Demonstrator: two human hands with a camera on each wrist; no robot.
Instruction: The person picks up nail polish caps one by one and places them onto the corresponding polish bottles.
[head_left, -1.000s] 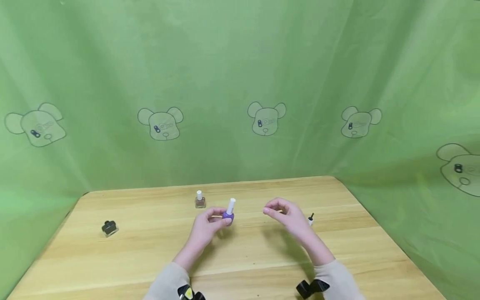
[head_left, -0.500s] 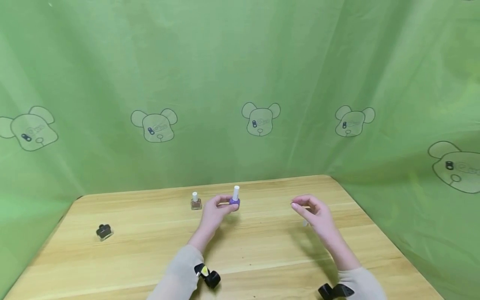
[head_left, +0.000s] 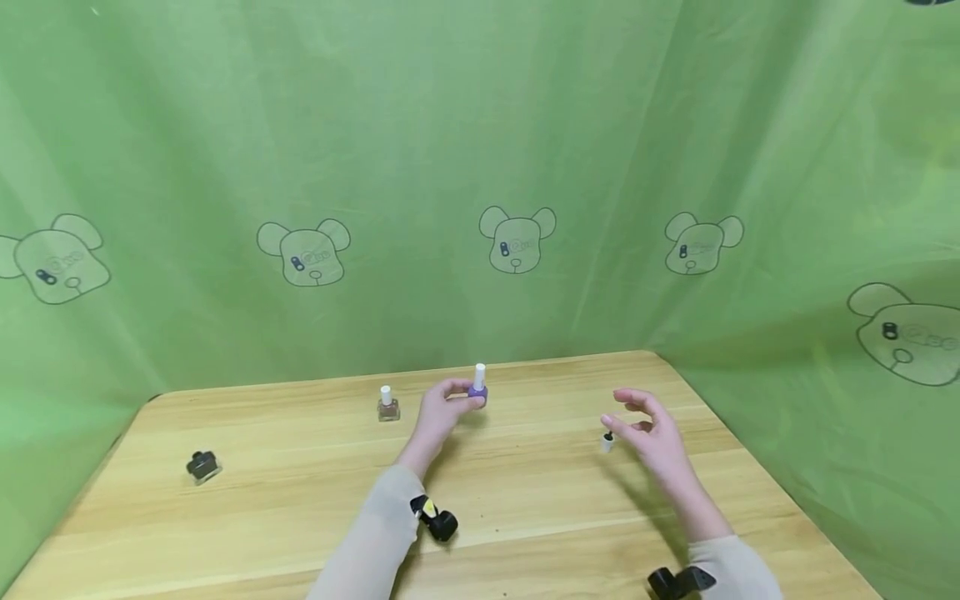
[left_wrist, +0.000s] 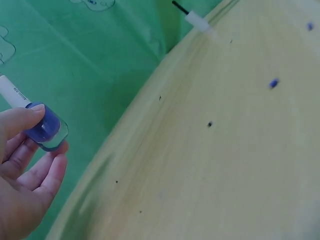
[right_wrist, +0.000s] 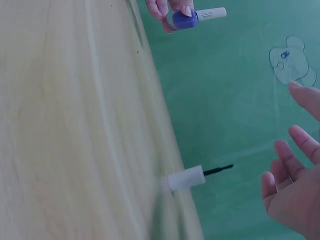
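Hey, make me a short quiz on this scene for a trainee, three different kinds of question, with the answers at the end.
1. Multiple choice: which hand holds the purple bottle? A) left; B) right; C) both.
2. True or false: the brown bottle has a white cap on.
3. Fill in the blank: the loose white cap stands on the table with its black brush pointing ____.

Key:
1. A, the left hand.
2. True.
3. Up.

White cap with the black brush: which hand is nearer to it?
Right: the right hand is close to the white cap, not touching; the left hand, holding the purple bottle, is farther off, leftward.
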